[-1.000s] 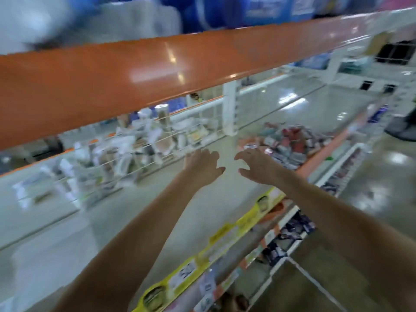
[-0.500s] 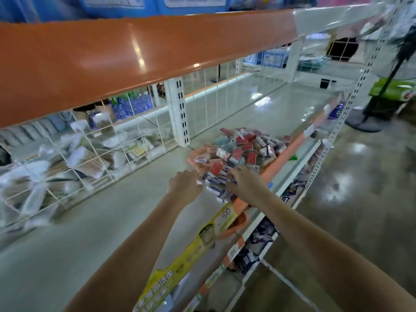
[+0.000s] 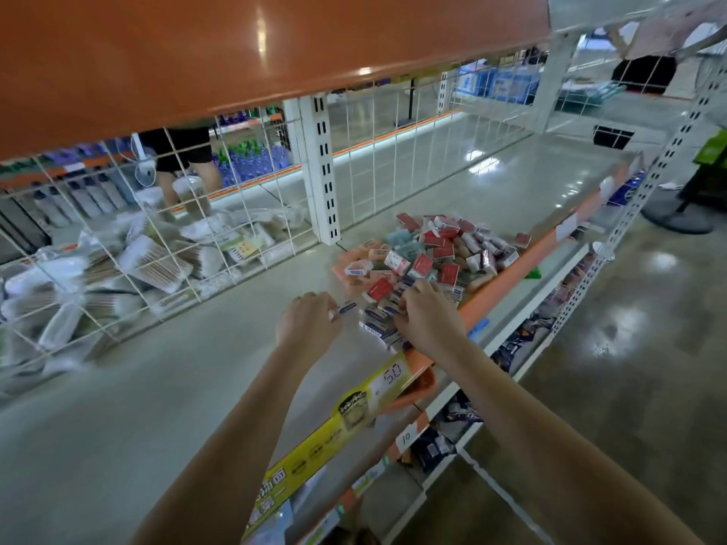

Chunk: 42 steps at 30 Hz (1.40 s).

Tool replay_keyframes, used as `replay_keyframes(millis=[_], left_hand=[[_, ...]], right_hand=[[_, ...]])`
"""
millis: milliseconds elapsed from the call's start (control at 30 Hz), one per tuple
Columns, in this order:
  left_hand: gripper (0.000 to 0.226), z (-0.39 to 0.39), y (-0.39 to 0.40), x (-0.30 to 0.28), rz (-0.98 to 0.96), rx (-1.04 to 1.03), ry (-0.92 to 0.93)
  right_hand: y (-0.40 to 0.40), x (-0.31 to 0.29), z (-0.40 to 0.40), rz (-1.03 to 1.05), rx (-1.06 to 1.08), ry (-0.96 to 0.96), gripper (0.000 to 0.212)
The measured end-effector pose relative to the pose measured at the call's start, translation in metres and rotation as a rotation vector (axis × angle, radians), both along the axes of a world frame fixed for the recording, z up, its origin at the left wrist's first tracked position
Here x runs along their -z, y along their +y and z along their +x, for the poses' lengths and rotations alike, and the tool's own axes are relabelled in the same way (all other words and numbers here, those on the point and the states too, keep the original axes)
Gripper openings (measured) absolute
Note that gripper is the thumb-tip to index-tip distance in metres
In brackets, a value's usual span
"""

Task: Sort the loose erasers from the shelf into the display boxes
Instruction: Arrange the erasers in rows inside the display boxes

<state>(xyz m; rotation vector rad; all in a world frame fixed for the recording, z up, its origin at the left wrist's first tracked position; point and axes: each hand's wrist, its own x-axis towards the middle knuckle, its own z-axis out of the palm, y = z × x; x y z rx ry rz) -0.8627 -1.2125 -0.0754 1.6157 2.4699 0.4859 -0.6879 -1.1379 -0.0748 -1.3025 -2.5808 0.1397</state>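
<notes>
A heap of small boxed erasers (image 3: 429, 257) is lying on the pale metal shelf (image 3: 157, 387), right of the white wire-grid divider (image 3: 165, 230), with both hands (image 3: 307, 324) (image 3: 427, 320) reaching at its near edge.

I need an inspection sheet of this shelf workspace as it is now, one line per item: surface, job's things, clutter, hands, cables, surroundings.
Surface: pale grey metal shelf board with an orange front edge strip, under an orange upper shelf.
Job's things: heap of small boxed erasers in red, white, blue and pink sleeves, lying loose on the board; display boxes not clearly seen.
Clutter: clear plastic packets of thin sticks behind the white wire grid divider.
Hands: left hand pinches one small blue-and-white eraser; right hand has curled fingers in the heap's near edge.
Cables: nothing seen.
Surroundings: glossy concrete floor; a person's legs behind the grid.
</notes>
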Motion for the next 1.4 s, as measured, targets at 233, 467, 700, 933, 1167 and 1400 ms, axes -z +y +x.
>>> replay_keyframes(millis=[233,467,700,933,1167,1400], left_hand=[[0.022,-0.006,-0.049,-0.024,0.168,-0.039,-0.012],[0.018,-0.031,-0.135,-0.048,0.306,-0.101,0.058],[0.02,-0.063,-0.253,-0.058,0.315,-0.326,0.084],[0.019,-0.092,-0.37,-0.069,0.347,-0.477,0.146],[0.019,-0.115,-0.462,-0.07,0.332,-0.53,0.157],[0.017,-0.133,-0.509,-0.055,0.336,-0.526,0.098]], right_hand=[[-0.023,-0.02,-0.01,-0.074,-0.162,0.303,0.024],[-0.067,-0.03,-0.051,-0.02,-0.43,0.477,0.012],[-0.14,-0.037,-0.124,-0.096,-0.703,0.557,0.016],[-0.229,-0.058,-0.184,-0.147,-0.992,0.501,0.02],[-0.308,-0.063,-0.225,-0.184,-1.166,0.413,0.017],[-0.361,-0.054,-0.236,-0.249,-1.226,0.195,0.016]])
